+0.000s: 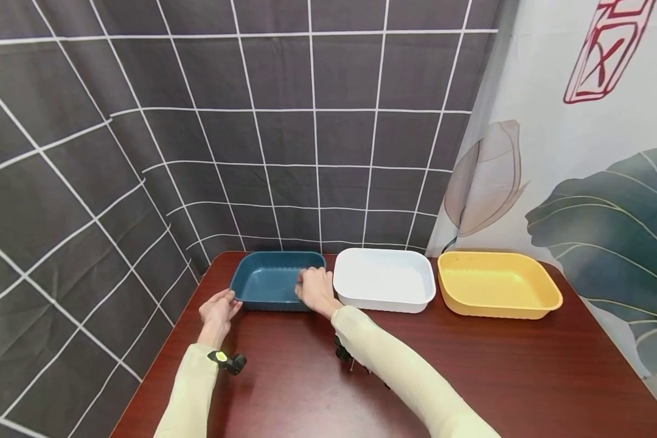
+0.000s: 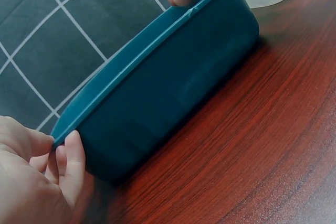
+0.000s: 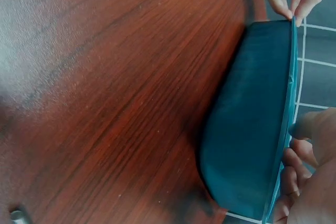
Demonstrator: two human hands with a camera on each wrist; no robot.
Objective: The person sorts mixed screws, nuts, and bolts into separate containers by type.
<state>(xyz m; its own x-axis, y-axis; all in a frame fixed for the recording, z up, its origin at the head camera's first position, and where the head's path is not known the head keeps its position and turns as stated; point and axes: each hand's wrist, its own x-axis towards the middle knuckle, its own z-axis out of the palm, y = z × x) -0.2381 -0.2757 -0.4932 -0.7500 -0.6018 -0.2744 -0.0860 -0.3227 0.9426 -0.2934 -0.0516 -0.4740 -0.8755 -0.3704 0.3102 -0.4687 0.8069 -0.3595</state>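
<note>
A deep blue-green rectangular tray (image 1: 276, 304) sits on the left part of the table, close to the dark gridded backdrop. My left hand (image 1: 216, 313) pinches its rim at the left front corner, thumb on one side and fingers on the other, as the left wrist view shows. At the opposite end, my right hand (image 1: 314, 289) reaches over the right side and holds the rim with curled fingers; the right wrist view shows these fingers (image 3: 289, 179) along the rim's edge. The tray's interior looks bare in the head view.
A white tray (image 1: 385, 303) stands just right of the blue-green one, and a yellow tray (image 1: 498, 309) stands beyond it. All are lined up along the back of the reddish-brown wooden table (image 1: 285, 377). A printed pale cloth (image 1: 547, 121) hangs behind on the right.
</note>
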